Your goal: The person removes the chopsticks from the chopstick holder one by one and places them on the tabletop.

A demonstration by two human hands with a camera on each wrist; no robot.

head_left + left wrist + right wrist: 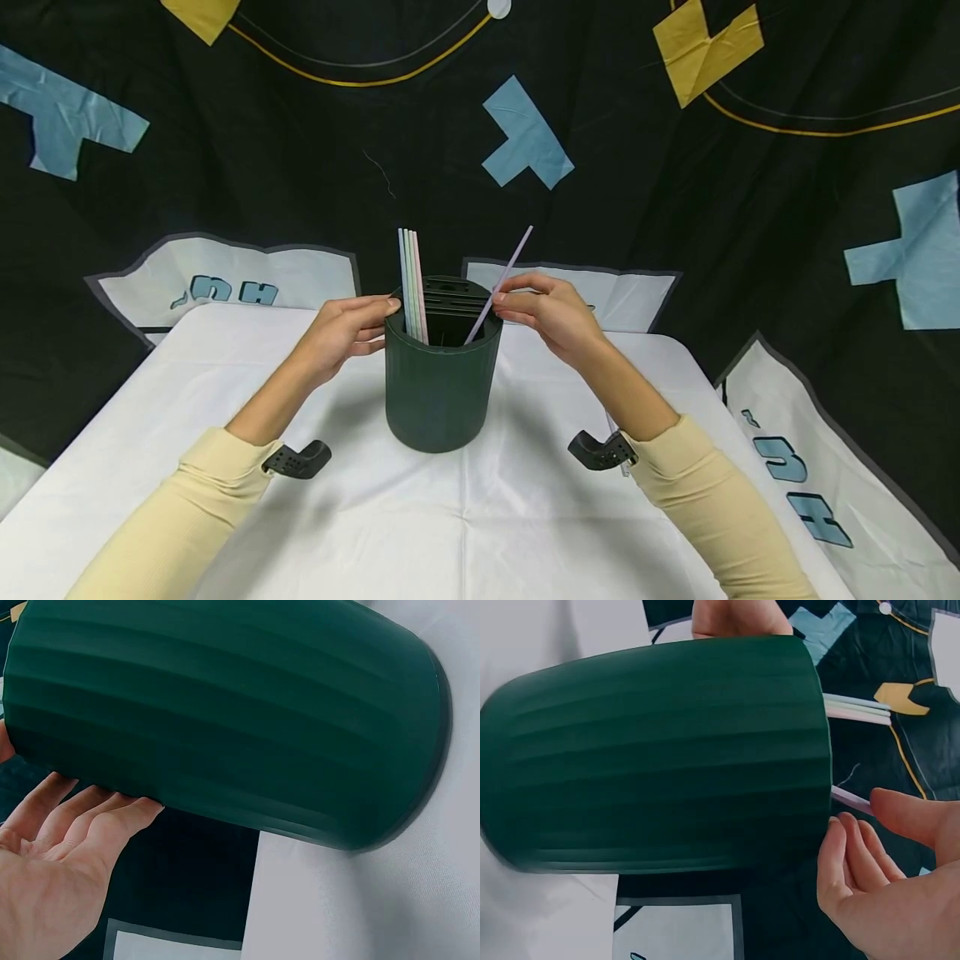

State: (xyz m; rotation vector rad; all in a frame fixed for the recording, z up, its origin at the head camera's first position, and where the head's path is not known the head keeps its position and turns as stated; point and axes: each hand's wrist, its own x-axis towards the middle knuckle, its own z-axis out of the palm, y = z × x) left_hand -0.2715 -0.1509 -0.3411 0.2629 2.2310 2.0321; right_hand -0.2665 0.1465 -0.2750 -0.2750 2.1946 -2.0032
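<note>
We pinch the lilac straw, tilted up and rightward, in our right hand above the green holder, steadied by our open left hand.

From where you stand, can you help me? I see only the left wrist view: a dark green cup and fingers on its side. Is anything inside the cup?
Observer: Yes. The cup holds three pale straws standing together near its left rim.
Operator: Is the other hand busy?
Observer: The right hand pinches a fourth, lilac straw, which leans to the right with its lower end inside the cup.
Operator: Does my hand grip the cup?
Observer: The left hand rests its fingers against the cup's upper side, near the rim.
</note>
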